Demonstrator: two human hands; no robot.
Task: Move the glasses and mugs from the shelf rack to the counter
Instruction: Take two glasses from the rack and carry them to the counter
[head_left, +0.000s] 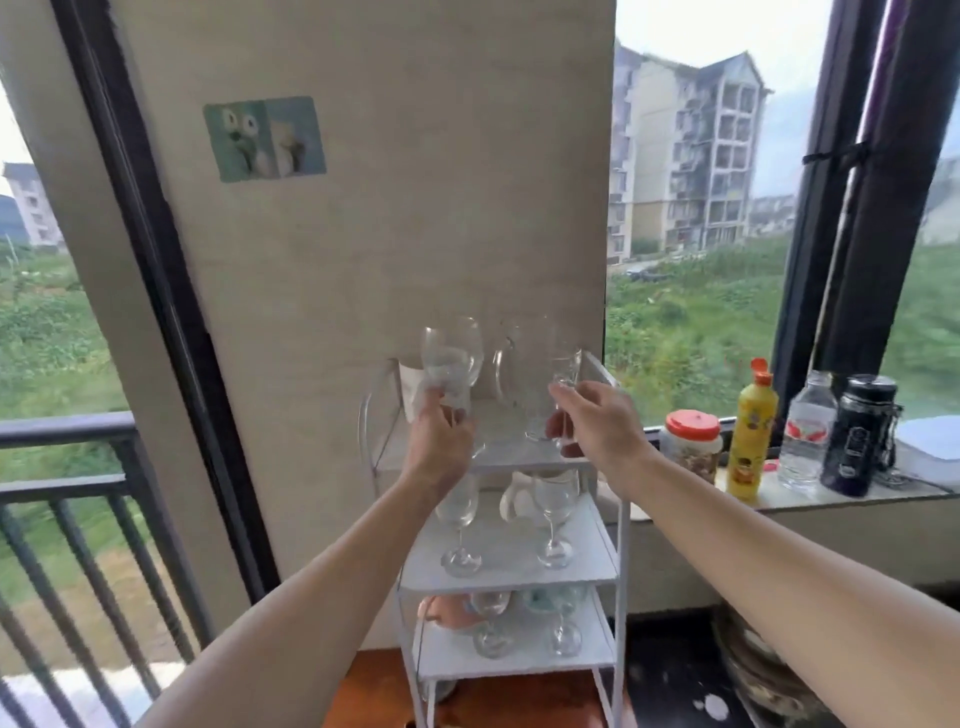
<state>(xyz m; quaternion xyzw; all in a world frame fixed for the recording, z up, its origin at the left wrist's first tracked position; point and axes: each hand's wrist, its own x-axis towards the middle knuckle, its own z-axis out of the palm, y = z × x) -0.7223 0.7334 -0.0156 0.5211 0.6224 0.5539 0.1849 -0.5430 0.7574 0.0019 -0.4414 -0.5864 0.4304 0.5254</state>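
A white three-tier shelf rack (608, 561) stands against the wall. My left hand (439, 447) grips the stem of a large wine glass (451, 358), raised above the top shelf. My right hand (597, 421) holds a smaller clear glass (566, 366) beside it. On the top shelf sit a white mug (410, 384) and a clear glass jug (511, 369). The middle shelf carries two wine glasses (555, 514) and a white mug (514, 499). On the bottom shelf are a pink mug (447, 613) and two stemmed glasses (491, 623).
The window ledge (831, 499) at right holds a red-lidded jar (691, 447), a yellow bottle (750, 431), a clear water bottle (808, 431) and a black flask (862, 436). A dark railing (67, 493) runs at left. Stacked dishes (763, 670) lie on the floor at right.
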